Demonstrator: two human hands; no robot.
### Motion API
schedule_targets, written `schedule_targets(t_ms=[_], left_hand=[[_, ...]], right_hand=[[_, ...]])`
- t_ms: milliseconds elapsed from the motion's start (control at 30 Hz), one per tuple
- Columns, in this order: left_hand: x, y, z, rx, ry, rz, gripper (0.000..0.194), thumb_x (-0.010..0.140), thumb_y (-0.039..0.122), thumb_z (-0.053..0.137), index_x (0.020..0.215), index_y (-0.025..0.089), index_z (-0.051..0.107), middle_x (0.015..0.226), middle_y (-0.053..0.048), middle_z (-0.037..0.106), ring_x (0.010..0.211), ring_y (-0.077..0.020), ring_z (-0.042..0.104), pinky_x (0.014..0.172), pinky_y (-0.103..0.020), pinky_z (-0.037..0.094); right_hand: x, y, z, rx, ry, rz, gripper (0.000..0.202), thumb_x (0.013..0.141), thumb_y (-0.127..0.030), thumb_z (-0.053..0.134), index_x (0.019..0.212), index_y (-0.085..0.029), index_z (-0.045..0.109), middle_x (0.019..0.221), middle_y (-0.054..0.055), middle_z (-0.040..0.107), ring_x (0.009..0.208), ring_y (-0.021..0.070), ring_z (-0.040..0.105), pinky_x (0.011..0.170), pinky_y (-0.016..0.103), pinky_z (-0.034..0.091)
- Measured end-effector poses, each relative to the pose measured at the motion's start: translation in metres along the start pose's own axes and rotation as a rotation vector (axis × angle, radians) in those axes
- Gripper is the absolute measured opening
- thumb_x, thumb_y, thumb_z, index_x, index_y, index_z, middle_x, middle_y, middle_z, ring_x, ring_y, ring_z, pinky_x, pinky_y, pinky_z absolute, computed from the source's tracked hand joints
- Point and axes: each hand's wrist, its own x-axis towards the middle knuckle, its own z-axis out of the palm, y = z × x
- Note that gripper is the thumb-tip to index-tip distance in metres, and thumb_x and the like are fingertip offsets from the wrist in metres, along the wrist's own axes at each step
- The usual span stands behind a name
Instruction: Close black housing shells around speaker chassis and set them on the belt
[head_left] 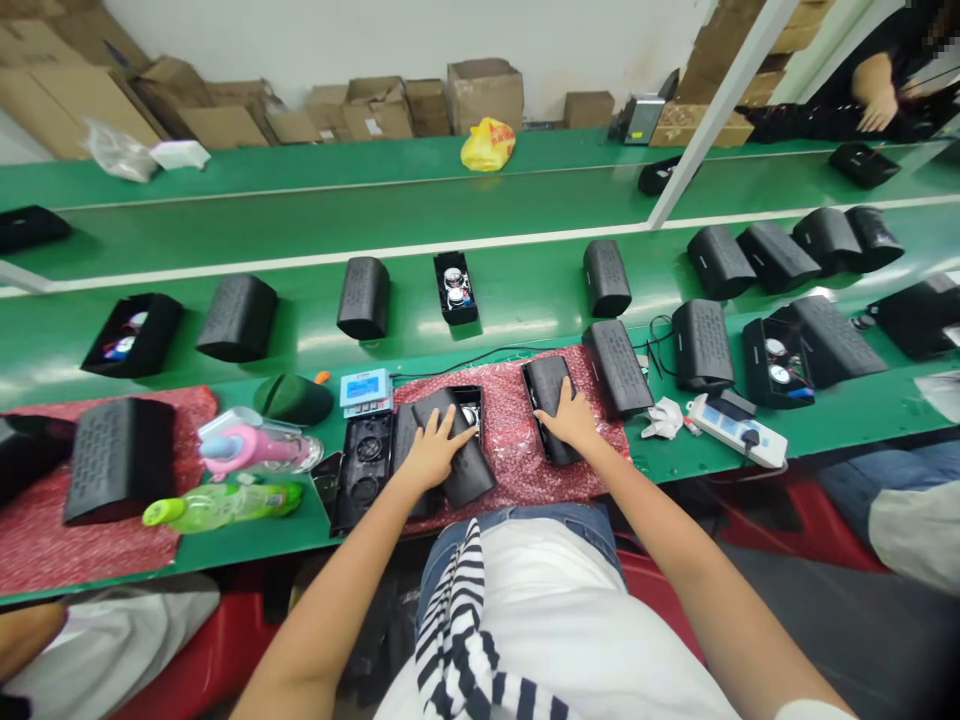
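My left hand [436, 450] lies with spread fingers on a black cover [471, 474], which sits tilted over an open black housing [474, 402] where a silver round part shows. My right hand [570, 418] rests on another black casing [551, 380], its thumb and fingers apart across the top. Both pieces are on red bubble wrap [510, 440]. Left of my left hand is a black panel [367, 455] with two round openings. Behind that panel stands a small light-blue device [366, 390] with a screen.
A green bottle [225, 506] and a pink bottle [255, 449] lie at the left. To the right are a black casing [618, 368], crumpled tissue [663, 418] and a power strip [739, 432]. Several casings stand on the green surface behind [525, 290]. People sit on both sides.
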Motion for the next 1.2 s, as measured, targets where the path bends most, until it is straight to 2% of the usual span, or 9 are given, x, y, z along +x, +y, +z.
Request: schedule_targets(t_ms=[67, 133, 167, 233, 333, 533, 767, 933, 1200], left_hand=[[-0.002, 0.016, 0.008, -0.143, 0.115, -0.255, 0.064, 0.080, 0.022, 0.051, 0.141, 0.027, 0.033, 0.153, -0.019, 0.016, 0.140, -0.0386, 0.011, 0.103, -0.060, 0.026], [0.000, 0.032, 0.020, -0.290, 0.227, -0.484, 0.072, 0.083, 0.042, 0.048, 0.145, 0.017, 0.022, 0.151, -0.027, 0.012, 0.139, -0.0408, 0.012, 0.103, -0.057, 0.028], [0.003, 0.039, 0.026, -0.335, 0.264, -0.563, 0.081, 0.080, 0.051, 0.049, 0.145, 0.014, 0.018, 0.150, -0.030, 0.009, 0.139, -0.0423, 0.010, 0.103, -0.057, 0.028], [0.007, 0.048, 0.035, -0.342, 0.296, -0.635, 0.101, 0.069, 0.065, 0.055, 0.146, 0.014, 0.014, 0.150, -0.031, 0.002, 0.138, -0.0463, 0.005, 0.101, -0.060, 0.027], [0.010, 0.052, 0.039, -0.259, 0.279, -0.632, 0.113, 0.055, 0.066, 0.068, 0.145, 0.020, 0.016, 0.151, -0.029, -0.005, 0.136, -0.0503, 0.003, 0.099, -0.063, 0.026], [0.003, 0.043, 0.030, -0.171, 0.272, -0.412, 0.090, 0.062, 0.042, 0.072, 0.140, 0.025, 0.032, 0.153, -0.021, 0.007, 0.135, -0.0442, 0.019, 0.102, -0.056, 0.028], [0.009, 0.038, 0.025, -0.142, 0.344, -0.303, 0.084, 0.061, 0.039, 0.071, 0.137, 0.024, 0.039, 0.149, -0.017, 0.021, 0.133, -0.0395, 0.023, 0.104, -0.052, 0.029], [0.012, 0.038, 0.022, -0.146, 0.350, -0.293, 0.083, 0.062, 0.038, 0.070, 0.137, 0.022, 0.039, 0.147, -0.017, 0.025, 0.133, -0.0387, 0.024, 0.104, -0.052, 0.029], [0.002, 0.044, 0.024, -0.160, 0.373, -0.331, 0.076, 0.065, 0.039, 0.068, 0.135, 0.024, 0.043, 0.148, -0.013, 0.027, 0.135, -0.0364, 0.022, 0.107, -0.051, 0.027]], right_hand=[[-0.001, 0.000, 0.001, -0.010, 0.021, 0.008, 0.098, 0.074, -0.065, 0.055, 0.145, -0.012, 0.013, 0.114, 0.024, 0.049, 0.105, 0.0365, 0.053, 0.086, 0.044, 0.040], [-0.001, -0.001, 0.003, -0.009, 0.045, 0.022, 0.097, 0.074, -0.066, 0.054, 0.144, -0.011, 0.016, 0.112, 0.023, 0.049, 0.104, 0.0365, 0.053, 0.085, 0.044, 0.041], [0.000, -0.002, 0.004, -0.004, 0.063, 0.025, 0.096, 0.075, -0.066, 0.053, 0.144, -0.010, 0.017, 0.114, 0.024, 0.048, 0.104, 0.0367, 0.052, 0.085, 0.045, 0.040], [0.002, -0.005, 0.007, 0.010, 0.105, 0.016, 0.092, 0.077, -0.063, 0.051, 0.143, -0.008, 0.018, 0.120, 0.026, 0.044, 0.107, 0.0370, 0.049, 0.087, 0.044, 0.039], [0.006, -0.008, 0.012, 0.018, 0.146, -0.031, 0.089, 0.079, -0.057, 0.053, 0.143, -0.006, 0.017, 0.125, 0.026, 0.039, 0.113, 0.0370, 0.044, 0.090, 0.044, 0.036], [0.007, 0.002, 0.017, 0.055, 0.130, -0.065, 0.088, 0.079, -0.056, 0.053, 0.143, -0.008, 0.018, 0.129, 0.025, 0.037, 0.113, 0.0350, 0.046, 0.093, 0.042, 0.035], [0.007, -0.002, 0.021, 0.047, 0.155, -0.096, 0.086, 0.078, -0.056, 0.054, 0.142, -0.009, 0.022, 0.130, 0.025, 0.039, 0.116, 0.0362, 0.044, 0.095, 0.044, 0.034], [0.008, -0.002, 0.019, 0.054, 0.151, -0.112, 0.086, 0.078, -0.055, 0.055, 0.142, -0.008, 0.023, 0.133, 0.027, 0.039, 0.120, 0.0360, 0.042, 0.097, 0.044, 0.033], [0.006, -0.003, 0.016, 0.044, 0.119, -0.085, 0.085, 0.080, -0.054, 0.054, 0.142, -0.005, 0.023, 0.139, 0.029, 0.034, 0.127, 0.0372, 0.037, 0.100, 0.046, 0.031]])
